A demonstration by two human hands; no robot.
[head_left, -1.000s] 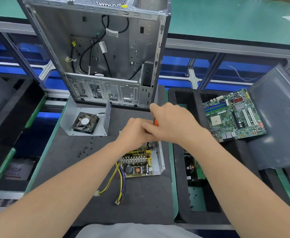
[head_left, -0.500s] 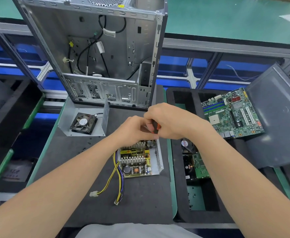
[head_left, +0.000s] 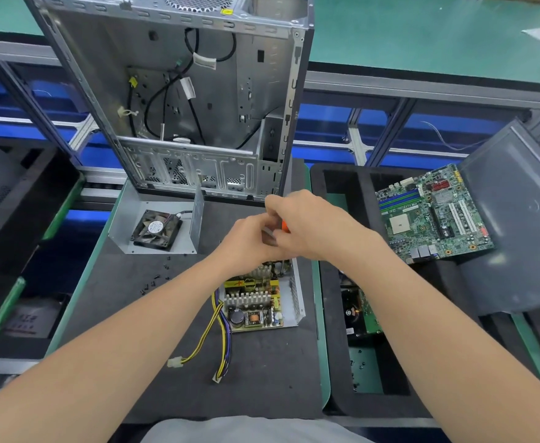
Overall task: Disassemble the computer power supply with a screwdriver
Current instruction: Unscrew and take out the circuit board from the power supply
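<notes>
Fingers (head_left: 273,204) of the right hand (head_left: 313,225) were curled round the orange screwdriver (head_left: 285,226); the left hand (head_left: 246,243) gripped it lower down. Its tip met the far corner of the opened power supply (head_left: 256,302) on the desk (head_left: 134,330). The cover (head_left: 124,219) was already off, with loose screws (head_left: 156,278) nearby. Board removal apparently remained.

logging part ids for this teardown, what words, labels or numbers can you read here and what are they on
Nothing can be read well enough to quote.
Fan, round sticker: print too small.
Computer case, yellow sticker on top: blurred.
Cable tags inside the case, white: no legible print.
Motherboard: markings too small.
Power supply board, yellow label: red mark, unreadable.
</notes>
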